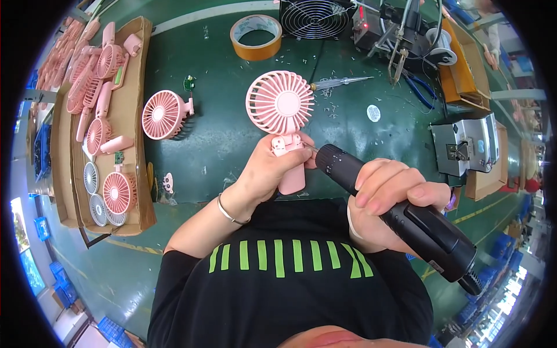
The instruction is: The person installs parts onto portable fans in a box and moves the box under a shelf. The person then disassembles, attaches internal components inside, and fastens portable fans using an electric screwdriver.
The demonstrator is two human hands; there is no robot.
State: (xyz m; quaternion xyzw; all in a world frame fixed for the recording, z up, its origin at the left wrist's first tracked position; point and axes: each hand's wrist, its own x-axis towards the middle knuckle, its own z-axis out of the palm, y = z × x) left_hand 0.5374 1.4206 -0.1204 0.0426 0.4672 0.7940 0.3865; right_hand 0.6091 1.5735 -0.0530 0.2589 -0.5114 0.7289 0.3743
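Observation:
My left hand (270, 165) is closed around the handle of a pink handheld fan (287, 103), whose round grille points away from me over the green bench. In my right hand (390, 194) is a black electric screwdriver (426, 232), gripped along its body. Its thin bit reaches the hinge area at the top of the fan handle, beside my left fingers; whether it sits in a screw I cannot tell. To the left of the held fan lies a separate pink fan head (163, 115), with a small green circuit board (189, 83) just beyond it.
A cardboard tray (142, 168) of pink fan parts stands at left. Farther back are a roll of tape (256, 37), a black fan (315, 18), a slim screwdriver (342, 82) and blue-handled pliers (422, 91). A grey metal device (467, 148) and a solder spool (442, 49) stand at right.

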